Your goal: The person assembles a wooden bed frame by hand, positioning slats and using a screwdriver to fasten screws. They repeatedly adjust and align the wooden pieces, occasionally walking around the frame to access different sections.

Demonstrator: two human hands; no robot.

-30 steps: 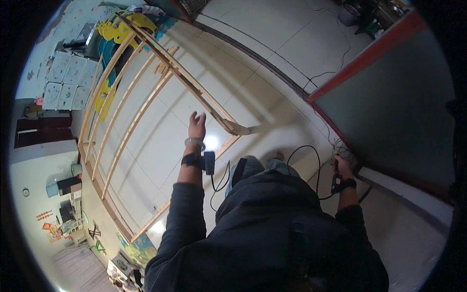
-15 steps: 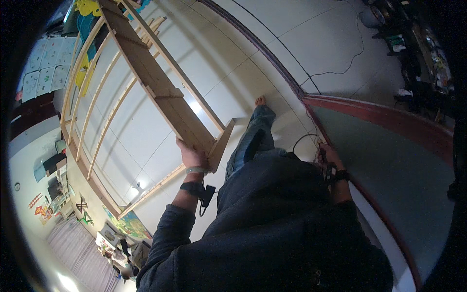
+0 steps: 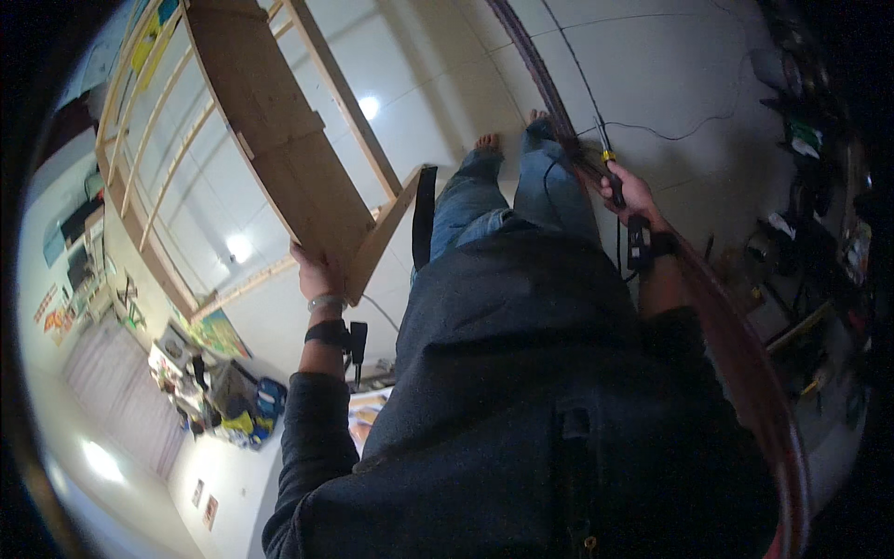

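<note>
My left hand [image 3: 317, 275] grips the near end of a long wooden frame [image 3: 279, 149], a plank with side rails that runs away to the upper left, lifted off the floor. A dark strap [image 3: 424, 214] hangs from the frame's corner. My right hand [image 3: 635, 196] is closed on a slim tool with a yellow and black handle [image 3: 611, 175], held against the dark red rim [image 3: 736, 345] of a large curved panel on my right. Both wrists wear dark bands. My jeans and bare feet [image 3: 507, 140] show below.
A white tiled floor [image 3: 447, 65] with a thin black cable [image 3: 670, 130] lies beneath. More wooden ladder-like frames [image 3: 140, 177] rest at the left. Clutter of tools and small items sits at the right edge [image 3: 819, 233]. Colourful boxes and bags stand at lower left [image 3: 223, 391].
My left hand went from reaching open toward the frame to gripping its end and lifting it. The view swung as I stood over the frame. My right hand kept hold of the tool.
</note>
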